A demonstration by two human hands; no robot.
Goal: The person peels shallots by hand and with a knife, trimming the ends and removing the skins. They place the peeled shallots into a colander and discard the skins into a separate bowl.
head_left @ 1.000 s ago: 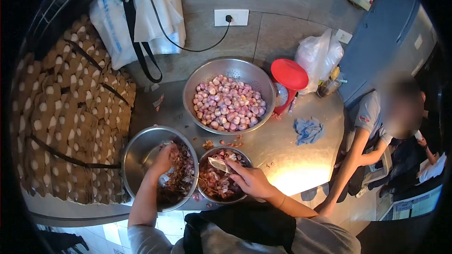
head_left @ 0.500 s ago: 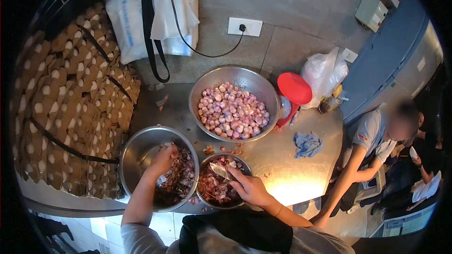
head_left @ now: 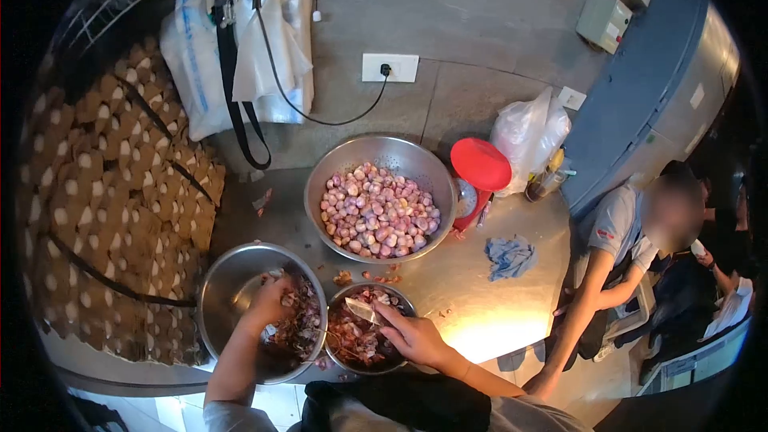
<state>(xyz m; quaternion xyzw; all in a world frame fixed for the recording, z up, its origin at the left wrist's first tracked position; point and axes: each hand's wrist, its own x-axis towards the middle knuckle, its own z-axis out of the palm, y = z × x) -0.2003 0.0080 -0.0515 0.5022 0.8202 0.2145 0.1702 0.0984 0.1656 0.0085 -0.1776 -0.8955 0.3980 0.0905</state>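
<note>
My right hand [head_left: 412,338] grips a knife [head_left: 365,310], its broad blade lying over the smaller steel bowl [head_left: 408,301] of reddish skins and peelings. Down inside the larger steel bowl [head_left: 210,304], my left hand [head_left: 272,300] reaches among small unpeeled bulbs and dry roots [head_left: 308,316]; its fingers are bent and partly hidden. Beyond both bowls stands a wide steel colander [head_left: 320,236] filled with peeled pink-purple bulbs [head_left: 380,212].
Stacked egg trays [head_left: 120,216] fill the left side. A red scale [head_left: 480,164], a plastic bag [head_left: 528,136] and a blue cloth [head_left: 510,258] are at the right. A co-worker [head_left: 616,232] sits beyond the table's right edge. Loose peelings lie near the bowls.
The whole view has shifted, so the table things appear lower and slightly left. My left hand sits a little deeper in the large bowl. The knife stays in my right hand.
</note>
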